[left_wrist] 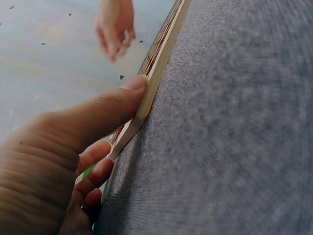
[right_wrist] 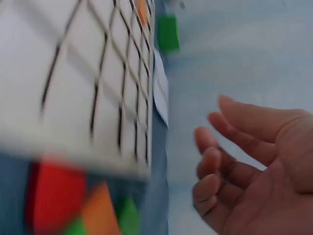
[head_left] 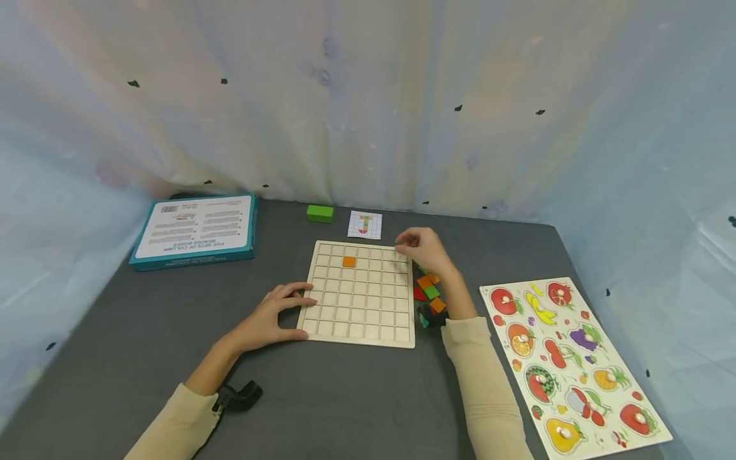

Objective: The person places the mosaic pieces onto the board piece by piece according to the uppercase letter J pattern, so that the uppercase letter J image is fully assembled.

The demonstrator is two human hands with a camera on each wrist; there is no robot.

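Note:
A wooden grid board (head_left: pixel 358 294) lies on the dark table, with one orange square tile (head_left: pixel 349 262) in a cell of its upper part. My left hand (head_left: pixel 270 318) holds the board at its near left corner, thumb on the near side and fingers along the left edge. Above the board's far right corner is my right hand (head_left: pixel 424 248); the right wrist view shows its fingers loosely bent, with nothing visible between them. Red, orange and green tiles (head_left: pixel 431 292) lie in a loose pile along the board's right edge, partly hidden by the right arm.
Behind the board are a pattern card (head_left: pixel 365 225) and a green block (head_left: pixel 319 213). A teal-edged box (head_left: pixel 195 230) lies at the far left. On the right is a fruit puzzle board (head_left: pixel 569 370) with knobbed pieces. A pale curtain (head_left: pixel 368 115) hangs along the table's back.

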